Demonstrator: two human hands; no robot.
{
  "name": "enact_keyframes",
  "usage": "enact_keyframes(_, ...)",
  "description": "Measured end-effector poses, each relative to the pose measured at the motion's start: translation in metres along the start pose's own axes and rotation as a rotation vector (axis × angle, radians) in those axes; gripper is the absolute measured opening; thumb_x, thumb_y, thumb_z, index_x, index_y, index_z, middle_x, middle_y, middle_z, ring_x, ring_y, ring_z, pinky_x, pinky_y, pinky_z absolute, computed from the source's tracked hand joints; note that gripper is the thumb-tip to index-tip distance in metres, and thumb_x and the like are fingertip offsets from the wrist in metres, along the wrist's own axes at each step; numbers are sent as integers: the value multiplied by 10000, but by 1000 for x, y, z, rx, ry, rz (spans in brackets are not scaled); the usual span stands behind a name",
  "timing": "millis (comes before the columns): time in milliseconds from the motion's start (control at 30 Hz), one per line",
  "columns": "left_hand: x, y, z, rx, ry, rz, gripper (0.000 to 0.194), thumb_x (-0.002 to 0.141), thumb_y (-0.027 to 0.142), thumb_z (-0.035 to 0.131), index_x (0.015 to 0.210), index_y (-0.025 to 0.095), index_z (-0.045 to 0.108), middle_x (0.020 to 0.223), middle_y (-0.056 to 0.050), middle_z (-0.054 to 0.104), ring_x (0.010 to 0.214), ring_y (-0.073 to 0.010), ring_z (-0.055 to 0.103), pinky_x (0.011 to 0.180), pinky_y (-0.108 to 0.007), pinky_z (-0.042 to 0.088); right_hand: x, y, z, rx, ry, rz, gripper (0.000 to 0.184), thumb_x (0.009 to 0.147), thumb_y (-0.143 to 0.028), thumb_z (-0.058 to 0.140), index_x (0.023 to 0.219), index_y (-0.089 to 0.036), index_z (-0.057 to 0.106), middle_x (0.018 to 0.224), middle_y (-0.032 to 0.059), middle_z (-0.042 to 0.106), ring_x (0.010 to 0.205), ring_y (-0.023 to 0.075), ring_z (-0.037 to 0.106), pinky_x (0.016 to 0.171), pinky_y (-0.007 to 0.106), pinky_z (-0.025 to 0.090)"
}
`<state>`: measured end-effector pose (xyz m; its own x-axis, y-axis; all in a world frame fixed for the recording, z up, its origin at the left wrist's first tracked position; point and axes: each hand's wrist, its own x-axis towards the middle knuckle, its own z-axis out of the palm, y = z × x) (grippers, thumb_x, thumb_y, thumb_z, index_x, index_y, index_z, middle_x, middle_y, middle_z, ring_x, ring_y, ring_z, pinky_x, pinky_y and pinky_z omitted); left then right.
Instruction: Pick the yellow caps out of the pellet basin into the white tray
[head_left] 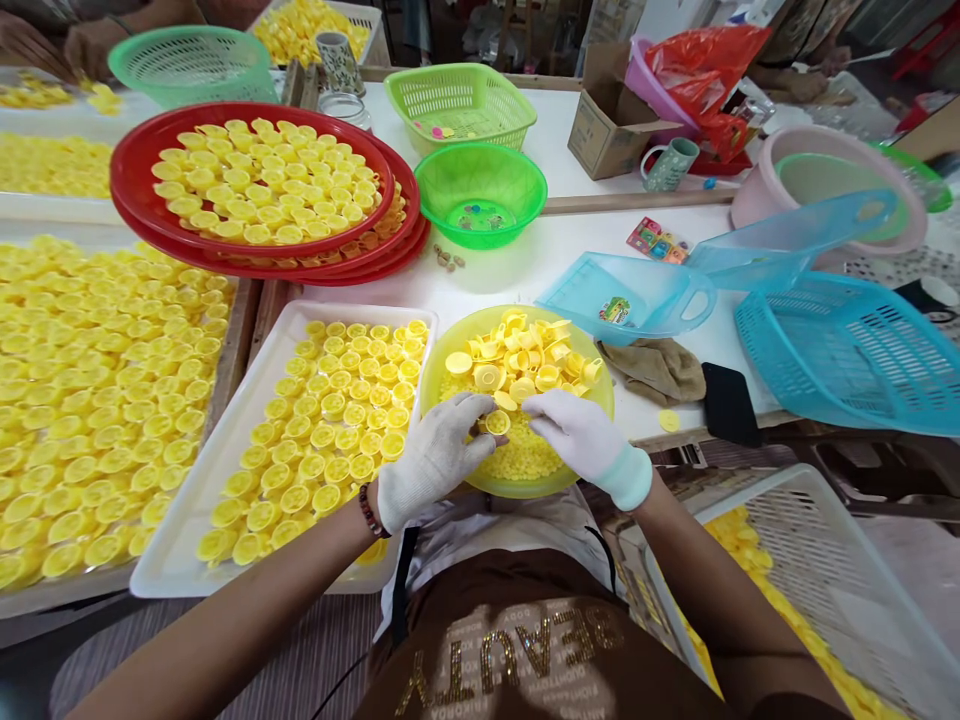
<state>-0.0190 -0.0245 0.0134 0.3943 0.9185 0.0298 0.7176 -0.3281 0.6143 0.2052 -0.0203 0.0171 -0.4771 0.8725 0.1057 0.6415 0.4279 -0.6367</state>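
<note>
My left hand [450, 445], in a white knit glove with bare fingertips, pinches a small yellow plastic cup [497, 423] over the bowl. My right hand [581, 437], gloved too, is bent in from the other side with its fingers together. Its fingertips are close to the cup, and what they grip is hidden. Beneath both hands is a translucent yellow bowl [606, 425]. Small yellow pellets [525, 460] fill its near part, and a heap of yellow cups with round lids [525, 355] lies at its far side.
A white tray [187, 530] of filled yellow cups stands at left, beside red trays [127, 215] stacked with more. Blue scoops [577, 285], a brown cloth [660, 370], a phone [730, 403] and a blue basket [847, 350] lie right. A green bowl [480, 170] stands behind.
</note>
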Motion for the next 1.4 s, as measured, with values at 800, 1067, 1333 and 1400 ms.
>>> enact_keyframes(800,7,-71,-60,122,406,-57,266,875,319,645,1103,183,630,1001,-57,725,890,-201,685,836,-334,535,-16,15,24,-70,12,28,183,953,-198,502,1068,-190,645,1095,97,691,1048,245,654,951,410,521)
enact_keyframes(1067,64,-153,-83,316,268,-266,244,813,281,642,1019,160,692,1007,-108,686,944,-252,636,889,-369,504,-21,17,39,-173,55,-33,207,981,-211,478,1116,-185,634,1132,113,695,1067,254,663,942,428,551)
enact_keyframes(1333,80,-168,-66,271,229,-286,358,747,196,615,1094,129,668,1023,-116,714,896,-238,656,866,-342,516,-19,15,39,-191,62,-44,192,980,-204,485,1090,-198,642,1102,97,712,1032,237,675,926,405,560)
enact_keyframes(1400,78,-170,-67,261,233,-279,356,749,210,615,1094,135,663,1017,-107,717,899,-232,658,861,-331,517,-18,15,39,-190,65,-49,188,980,-204,488,1085,-196,643,1090,97,714,1023,237,679,916,400,562)
